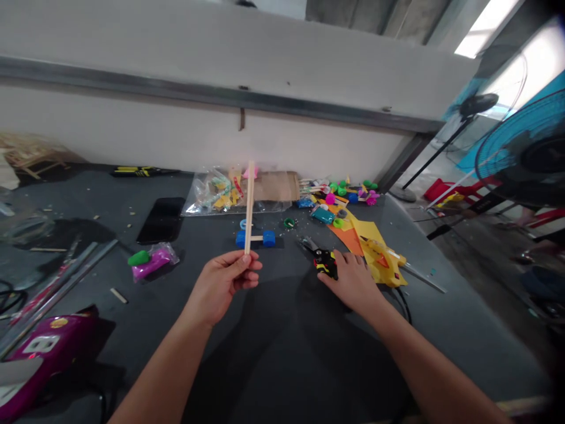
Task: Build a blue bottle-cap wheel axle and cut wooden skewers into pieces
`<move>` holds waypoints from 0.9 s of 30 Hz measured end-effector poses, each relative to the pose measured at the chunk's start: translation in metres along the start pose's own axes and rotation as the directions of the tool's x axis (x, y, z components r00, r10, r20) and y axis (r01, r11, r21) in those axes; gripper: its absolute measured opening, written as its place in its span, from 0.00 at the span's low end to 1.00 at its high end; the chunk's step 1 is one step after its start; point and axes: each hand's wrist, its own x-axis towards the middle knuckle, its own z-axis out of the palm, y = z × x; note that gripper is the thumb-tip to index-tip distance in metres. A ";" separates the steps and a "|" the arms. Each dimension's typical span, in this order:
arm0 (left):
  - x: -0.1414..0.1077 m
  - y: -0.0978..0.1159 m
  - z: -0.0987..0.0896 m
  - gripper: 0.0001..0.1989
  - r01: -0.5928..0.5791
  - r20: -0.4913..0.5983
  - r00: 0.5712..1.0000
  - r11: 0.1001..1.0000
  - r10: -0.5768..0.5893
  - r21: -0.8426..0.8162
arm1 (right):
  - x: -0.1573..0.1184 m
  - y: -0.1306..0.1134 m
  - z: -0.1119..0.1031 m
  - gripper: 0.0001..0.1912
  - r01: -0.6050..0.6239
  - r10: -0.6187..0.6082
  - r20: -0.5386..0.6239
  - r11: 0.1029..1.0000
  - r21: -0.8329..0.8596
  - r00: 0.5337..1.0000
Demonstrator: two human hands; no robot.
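Left hand [223, 281], right hand [351, 281] — open dark tabletop [282, 318] between.

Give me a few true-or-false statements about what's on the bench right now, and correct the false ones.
1. The left hand holds a wooden stick upright in its fingers. True.
2. The right hand is gripping the yellow glue gun. False: it rests on black-and-yellow cutters, and the glue gun lies just to its right.
3. A pair of blue wheels lies beyond the left hand, joined by a wooden piece. True.
4. The black phone lies to the right of the glue gun. False: it lies well to the left of both hands.
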 end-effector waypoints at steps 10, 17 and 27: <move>-0.012 -0.006 0.012 0.11 0.089 0.266 0.955 0.981 -0.133 0.170 | 0.006 -0.088 -0.055 0.14 -0.011 -0.340 0.112 0.286 0.958 0.934; -0.006 -0.016 0.011 0.10 0.002 0.161 0.985 0.925 -0.068 0.380 | 0.019 -0.097 -0.030 0.10 -0.134 -0.251 0.168 0.148 0.980 0.953; -0.004 -0.001 0.004 0.10 -0.158 -0.134 0.964 0.904 0.228 0.397 | 0.017 -0.068 0.009 0.20 0.066 -0.220 0.237 0.848 0.526 0.946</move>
